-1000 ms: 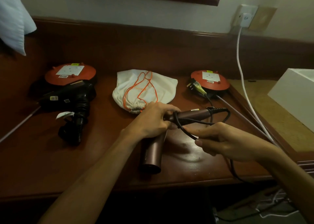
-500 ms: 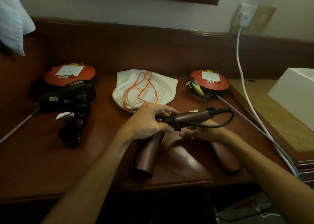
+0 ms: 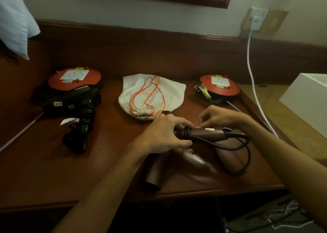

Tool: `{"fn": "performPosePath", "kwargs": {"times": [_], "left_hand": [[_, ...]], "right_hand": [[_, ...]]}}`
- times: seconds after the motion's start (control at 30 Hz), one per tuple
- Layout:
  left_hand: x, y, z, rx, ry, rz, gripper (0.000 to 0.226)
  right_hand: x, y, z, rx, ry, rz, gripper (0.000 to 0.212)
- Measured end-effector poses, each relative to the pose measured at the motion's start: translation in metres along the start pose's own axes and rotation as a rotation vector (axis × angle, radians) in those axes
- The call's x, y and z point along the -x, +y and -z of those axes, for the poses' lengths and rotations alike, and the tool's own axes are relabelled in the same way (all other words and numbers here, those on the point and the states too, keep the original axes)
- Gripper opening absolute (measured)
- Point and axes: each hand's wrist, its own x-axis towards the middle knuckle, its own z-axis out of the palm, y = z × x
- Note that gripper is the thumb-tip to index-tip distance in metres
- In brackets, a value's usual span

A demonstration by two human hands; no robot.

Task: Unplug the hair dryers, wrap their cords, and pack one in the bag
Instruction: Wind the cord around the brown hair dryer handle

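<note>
My left hand (image 3: pixel 164 133) grips a brown hair dryer (image 3: pixel 205 132) where barrel and handle meet; its barrel points toward me over the desk. A turn of its black cord (image 3: pixel 237 150) circles the handle, and the rest loops down to the right. My right hand (image 3: pixel 224 116) is behind the handle, fingers curled and pinching the cord there. The cord's plug (image 3: pixel 201 89) lies unplugged by the right orange socket reel (image 3: pixel 219 85). A black hair dryer (image 3: pixel 76 101) with its cord coiled lies at the left. A white drawstring bag (image 3: pixel 152 94) lies at the middle back.
A second orange socket reel (image 3: pixel 74 78) sits behind the black dryer. A white cable (image 3: pixel 253 77) runs from a wall socket (image 3: pixel 255 19) down the right side. A white box (image 3: pixel 307 101) stands at the right. The desk's front edge (image 3: pixel 123 200) is close to me.
My right hand has gone from under the handle to behind it, carrying the cord round. The camera view has tilted a little; the dryer stays in my left hand.
</note>
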Motion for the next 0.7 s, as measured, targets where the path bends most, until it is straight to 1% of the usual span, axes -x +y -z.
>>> {"fn": "performPosePath", "kwargs": {"times": [0.03,0.07,0.17,0.23,0.3,0.37,0.43,0.53,0.6,0.7], "left_hand": [[0.000,0.003,0.001,-0.031,-0.021,0.007,0.052],[0.000,0.006,0.002,-0.060,-0.044,0.026,0.057],[-0.003,0.011,0.004,-0.095,-0.079,0.090,0.074],[-0.007,0.012,0.001,-0.103,-0.088,0.117,0.077],[-0.012,0.014,-0.003,-0.145,-0.102,0.090,0.070],[-0.016,0.015,-0.006,-0.205,-0.113,0.055,0.055],[-0.019,0.011,-0.004,-0.195,-0.125,0.053,0.044],[-0.021,-0.001,0.000,-0.124,-0.079,0.018,0.031],[-0.019,-0.006,0.000,-0.067,-0.030,0.010,0.031],[-0.013,-0.010,0.002,0.082,0.053,0.048,0.046]], "right_hand": [[0.007,-0.007,0.007,-0.062,-0.022,-0.010,0.034],[0.014,-0.015,0.015,-0.102,-0.034,-0.011,0.036],[0.030,-0.039,0.031,-0.084,-0.090,0.045,0.022],[0.036,-0.054,0.033,0.006,-0.110,0.102,0.018],[0.041,-0.066,0.025,0.102,-0.136,0.126,0.020],[0.043,-0.075,0.014,0.223,-0.146,0.130,0.022],[0.048,-0.081,0.004,0.263,-0.094,0.119,0.023],[0.060,-0.088,-0.006,0.224,0.034,0.128,0.024],[0.070,-0.095,-0.012,0.198,0.086,0.137,0.023],[0.089,-0.097,-0.021,0.134,0.131,0.164,0.019]]}}
